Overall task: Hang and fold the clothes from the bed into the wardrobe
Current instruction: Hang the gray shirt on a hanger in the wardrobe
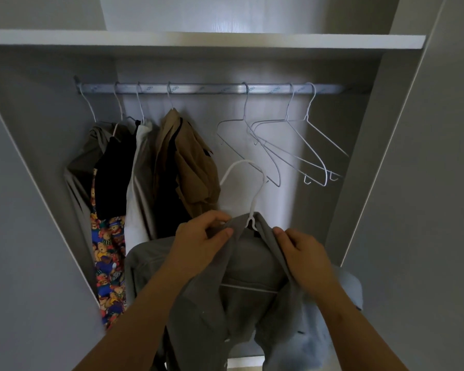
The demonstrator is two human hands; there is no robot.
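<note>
Grey shirt (252, 261) sits on a white hanger (253, 207), low before the wardrobe (198, 38), hook under the rail (206, 89). Your left hand (198, 236) pinches the collar; your right hand (303, 253) pinches the opposite edge. Hung clothes (145, 170) left, bare hangers (292, 145) right.

Home bedroom; wardrobe (402, 183); hung clothes (188, 162)

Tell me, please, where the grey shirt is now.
Head view, low centre: the grey shirt hangs on a white hanger, gripped by the left hand and right hand, below the rail, right of the tan jacket.
</note>
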